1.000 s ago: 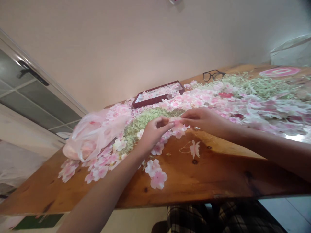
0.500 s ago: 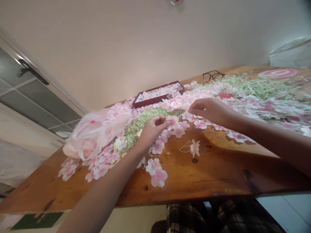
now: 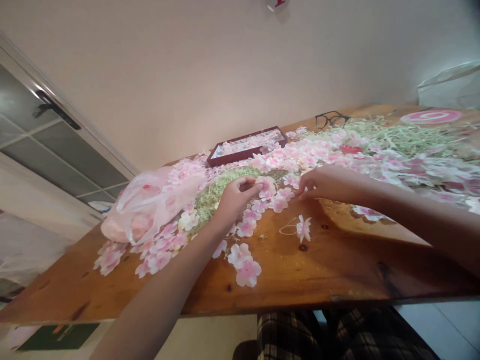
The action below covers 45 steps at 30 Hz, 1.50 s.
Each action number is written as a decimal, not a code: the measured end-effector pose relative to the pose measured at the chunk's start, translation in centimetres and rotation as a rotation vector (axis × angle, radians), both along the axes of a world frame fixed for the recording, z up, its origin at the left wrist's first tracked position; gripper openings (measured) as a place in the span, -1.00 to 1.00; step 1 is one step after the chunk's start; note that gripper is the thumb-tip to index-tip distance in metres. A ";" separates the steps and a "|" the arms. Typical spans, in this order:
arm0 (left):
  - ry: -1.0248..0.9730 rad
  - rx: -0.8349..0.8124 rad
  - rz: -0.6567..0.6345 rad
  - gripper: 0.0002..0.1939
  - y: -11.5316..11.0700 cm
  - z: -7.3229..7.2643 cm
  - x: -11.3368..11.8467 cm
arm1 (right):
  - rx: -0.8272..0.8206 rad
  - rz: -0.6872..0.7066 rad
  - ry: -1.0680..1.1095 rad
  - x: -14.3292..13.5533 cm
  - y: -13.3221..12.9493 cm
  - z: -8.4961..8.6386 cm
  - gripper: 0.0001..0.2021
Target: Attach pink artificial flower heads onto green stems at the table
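Note:
My left hand (image 3: pixel 239 196) is over the middle of the table, thumb and forefinger pinched on the edge of a pale pink artificial flower (image 3: pixel 266 187). To its right, my right hand (image 3: pixel 318 181) is held low with its fingers curled together. Whatever lies between those fingertips is too small to make out. Below the hands, a single flower with a thin looped string (image 3: pixel 303 228) lies on the bare wood. Loose pink and white flowers (image 3: pixel 247 227) surround the left hand, and a patch of pale green shredded filler (image 3: pixel 212 192) sits behind it.
A dark red box (image 3: pixel 247 146) holding flowers stands near the wall. On the left lies a translucent plastic bag (image 3: pixel 146 202) of pink flowers. Eyeglasses (image 3: pixel 332 120), more green shreds (image 3: pixel 420 137) and a round pink piece (image 3: pixel 431 116) lie at the back right. The wooden table's front edge (image 3: pixel 318 302) is close.
My right hand has come down slightly towards the table, its fingers more curled. My left hand keeps its pinch on the flower. The whole view has shifted a little.

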<state>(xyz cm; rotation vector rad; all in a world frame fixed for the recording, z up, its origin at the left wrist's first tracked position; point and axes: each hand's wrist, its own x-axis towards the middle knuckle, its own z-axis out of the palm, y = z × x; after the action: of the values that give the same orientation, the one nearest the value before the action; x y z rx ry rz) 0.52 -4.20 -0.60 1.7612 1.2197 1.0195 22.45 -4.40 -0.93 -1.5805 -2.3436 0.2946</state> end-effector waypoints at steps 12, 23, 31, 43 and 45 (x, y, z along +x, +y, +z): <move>0.007 -0.013 0.008 -0.70 0.1 -0.3 -0.1 | -0.059 -0.041 0.162 -0.6 0.0 0.4 -0.85; 0.005 -0.017 -0.001 -0.70 -0.1 -0.7 0.1 | -0.073 -0.051 0.540 -1.8 -1.3 1.4 -0.85; -0.040 -0.160 -0.121 -0.72 -1.5 0.1 0.9 | -0.069 0.166 0.898 -3.9 -3.0 1.0 -0.92; -0.134 -0.238 -0.196 -0.75 -2.6 1.0 1.5 | 0.149 0.159 0.894 -4.1 -3.1 0.0 -0.90; -0.144 -0.258 -0.197 -0.75 -2.7 1.1 1.6 | 0.160 0.156 0.905 -4.2 -3.2 -0.1 -0.89</move>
<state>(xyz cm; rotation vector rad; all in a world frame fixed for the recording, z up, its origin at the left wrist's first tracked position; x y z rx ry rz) 2.07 -6.87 0.47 1.5452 1.0163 0.8189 18.23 -7.60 -0.99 -0.8949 -1.7059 0.6695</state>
